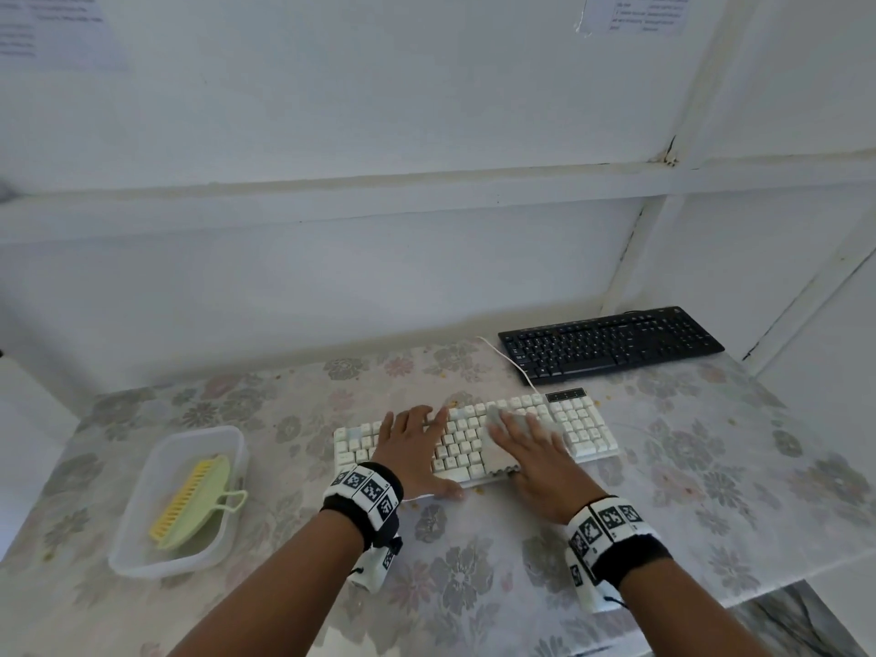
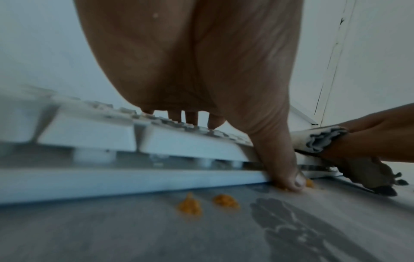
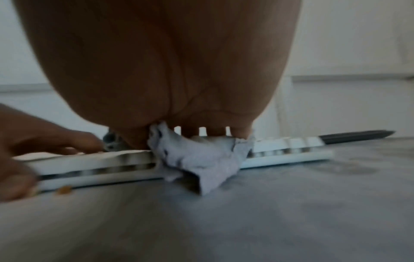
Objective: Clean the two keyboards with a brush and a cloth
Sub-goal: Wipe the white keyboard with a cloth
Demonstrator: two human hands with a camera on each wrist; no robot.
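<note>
- Keyboards come in two here: the white keyboard (image 1: 474, 438) lies near the middle of the flowered table (image 1: 687, 490), and the black keyboard (image 1: 611, 342) sits behind it, toward the wall and apart from it.
- Our left hand (image 1: 415, 448) lies flat on the left half of the white keyboard with its fingers spread, the thumb (image 2: 289, 170) down against the keyboard's front edge.
- Our right hand (image 1: 535, 455) presses a grey cloth (image 1: 497, 448) onto the keys right of the left hand, fingers straight; one end of the cloth hangs over the front edge.
- Well left of the white keyboard, a clear tub (image 1: 137, 538) holds the yellow-green brush (image 1: 194, 500).
- Orange crumbs (image 2: 190, 205) lie on the table just before the white keyboard; the blurred wrist view suggests the thumb touches one.
</note>
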